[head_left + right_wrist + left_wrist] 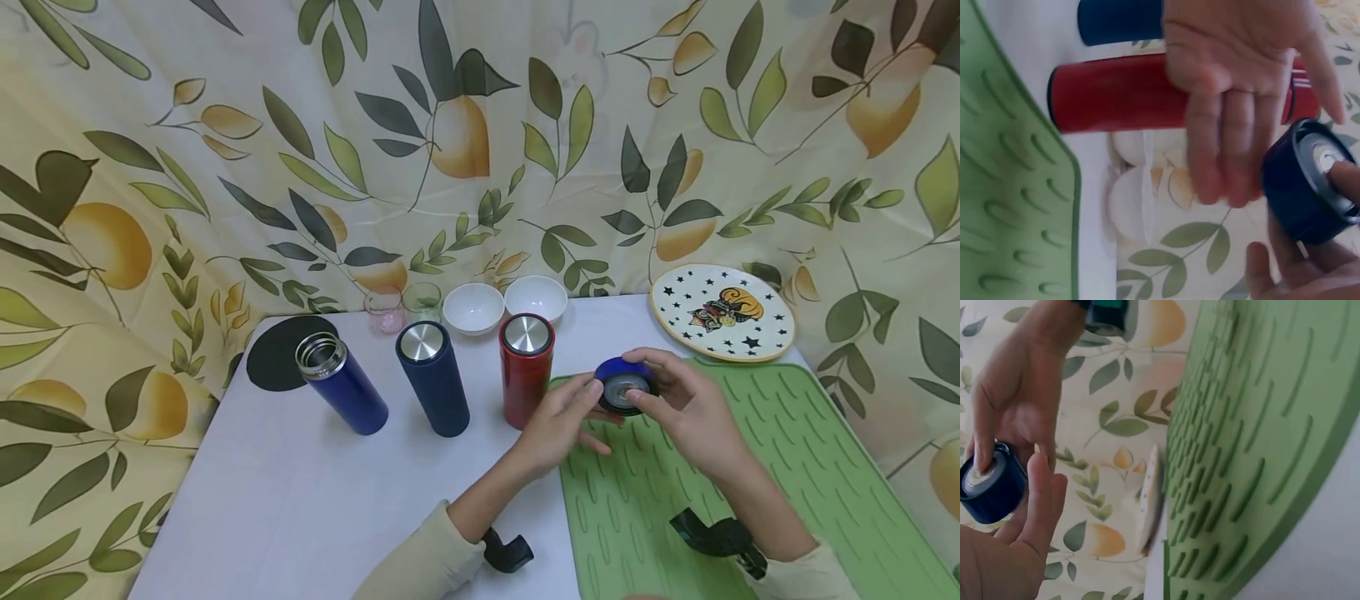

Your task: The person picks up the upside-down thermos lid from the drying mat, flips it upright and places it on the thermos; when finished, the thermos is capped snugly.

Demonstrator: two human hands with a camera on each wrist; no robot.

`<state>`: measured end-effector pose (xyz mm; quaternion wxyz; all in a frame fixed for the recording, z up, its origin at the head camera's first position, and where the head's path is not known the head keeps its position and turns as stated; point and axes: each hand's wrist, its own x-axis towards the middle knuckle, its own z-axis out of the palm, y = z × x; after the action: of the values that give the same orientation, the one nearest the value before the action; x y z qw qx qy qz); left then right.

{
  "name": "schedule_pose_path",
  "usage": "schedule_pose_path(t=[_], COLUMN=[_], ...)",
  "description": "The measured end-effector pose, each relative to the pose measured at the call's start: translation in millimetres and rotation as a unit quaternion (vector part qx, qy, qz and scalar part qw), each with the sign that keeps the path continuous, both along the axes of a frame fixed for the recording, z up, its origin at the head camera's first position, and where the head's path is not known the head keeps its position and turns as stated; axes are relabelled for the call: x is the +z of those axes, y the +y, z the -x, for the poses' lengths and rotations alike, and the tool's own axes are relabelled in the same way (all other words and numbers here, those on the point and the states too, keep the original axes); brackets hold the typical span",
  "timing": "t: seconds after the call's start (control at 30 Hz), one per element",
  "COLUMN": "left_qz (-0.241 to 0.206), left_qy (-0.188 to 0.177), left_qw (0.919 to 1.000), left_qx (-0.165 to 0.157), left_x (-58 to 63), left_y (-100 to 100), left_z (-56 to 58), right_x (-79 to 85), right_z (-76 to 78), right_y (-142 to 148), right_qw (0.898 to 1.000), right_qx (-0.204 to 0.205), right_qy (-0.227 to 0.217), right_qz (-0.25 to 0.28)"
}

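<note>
A blue bottle lid (618, 387) is tilted in the air over the green mat's left part, its grey inner side facing up. My right hand (697, 412) grips it, thumb pressed on the inside and fingers round the rim. At the lid's left side is my left hand (553, 427), its fingers straight, as the right wrist view shows. A blue bottle (348, 396) stands without a lid, its steel mouth bare. Beside it stand a navy bottle (435, 392) and a red bottle (523, 385), both with steel-topped lids on.
The green ridged mat (660, 500) covers the table's right side. Behind the bottles stand two white bowls (472, 310), a pink glass (386, 312) and a green glass (422, 302). A star-patterned plate (678, 312) lies back right, a black round mat (273, 358) back left.
</note>
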<state>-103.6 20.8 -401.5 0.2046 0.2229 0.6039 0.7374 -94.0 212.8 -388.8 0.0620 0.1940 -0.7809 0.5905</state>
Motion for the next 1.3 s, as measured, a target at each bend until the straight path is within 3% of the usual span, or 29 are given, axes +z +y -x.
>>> schedule_pose_path(t=[0.1,0.33,0.47,0.63,0.8,0.93,1.07,1.3], left_qz=[-0.027,-0.041,-0.042,-0.036,-0.03,-0.027,-0.019,0.037], left_qy=[-0.019,-0.049,-0.056,-0.059,-0.062,-0.068,-0.063,-0.006], left_qw=[0.9994,0.998,0.9975,0.9973,0.9971,0.9966,0.9968,0.998], left_qx=[-0.013,0.003,0.01,0.024,0.033,0.039,0.045,0.052], left_x=[6.9,10.8,12.1,11.1,-0.2,-12.0,-15.2,-15.8], left_y=[2,3,4,5,7,11,13,12], left_z=[-0.7,0.7,0.9,1.1,5.3,9.1,9.2,7.9], right_x=[-0.9,0.2,2.8,15.5,23.4,23.6,23.2,21.7], right_z=[-1.1,-2.4,-3.1,-5.5,-0.2,3.6,4.4,3.8], right_y=[-1,-3,-2,4,13,15,14,15], right_qw=[1.0,0.999,0.996,0.988,0.986,0.985,0.983,0.978], right_qx=[-0.001,-0.009,-0.018,-0.008,0.031,0.061,0.06,0.06], right_qy=[0.025,0.032,0.037,-0.039,-0.111,-0.131,-0.143,-0.149], right_qz=[-0.016,-0.032,-0.082,-0.147,-0.122,-0.093,-0.097,-0.129])
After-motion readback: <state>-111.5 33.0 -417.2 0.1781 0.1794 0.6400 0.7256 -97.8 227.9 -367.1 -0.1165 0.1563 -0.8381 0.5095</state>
